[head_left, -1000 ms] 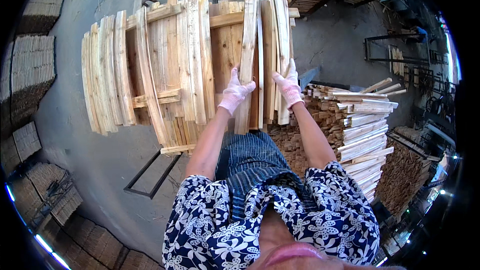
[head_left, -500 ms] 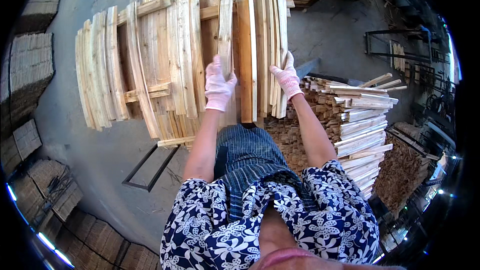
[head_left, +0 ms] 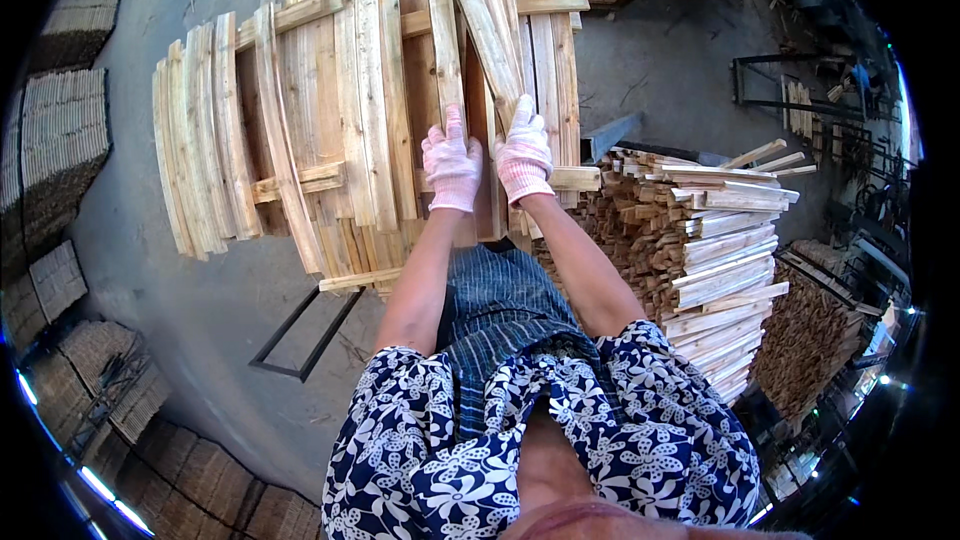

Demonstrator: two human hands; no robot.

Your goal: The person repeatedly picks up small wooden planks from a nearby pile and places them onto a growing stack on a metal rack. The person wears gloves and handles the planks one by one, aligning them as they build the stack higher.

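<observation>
Both hands wear pale pink work gloves and are at the right part of a wide stack of wooden slats (head_left: 365, 100). My left hand (head_left: 452, 168) is closed around the lower end of a light slat (head_left: 445, 50). Close beside it, my right hand (head_left: 523, 152) grips the lower end of a few slats (head_left: 487, 30); these lean, their far ends tilted to the left. A reddish-brown board is partly hidden between and behind the hands. To the right, flat slats (head_left: 562, 60) lie across the stack, with crosspieces (head_left: 553, 2) poking out at the far side.
A tall pile of cut slats (head_left: 720, 270) stands at my right, some ends jutting out. A dark metal frame (head_left: 300, 340) sticks out low on the left over the concrete floor (head_left: 230, 340). Bundled wood stacks (head_left: 65, 125) line the left side.
My right hand has moved left from the stack's right edge, bringing slats that now lean beside my left hand. The flat slats and crosspieces at the right are uncovered. My left hand shifted slightly right.
</observation>
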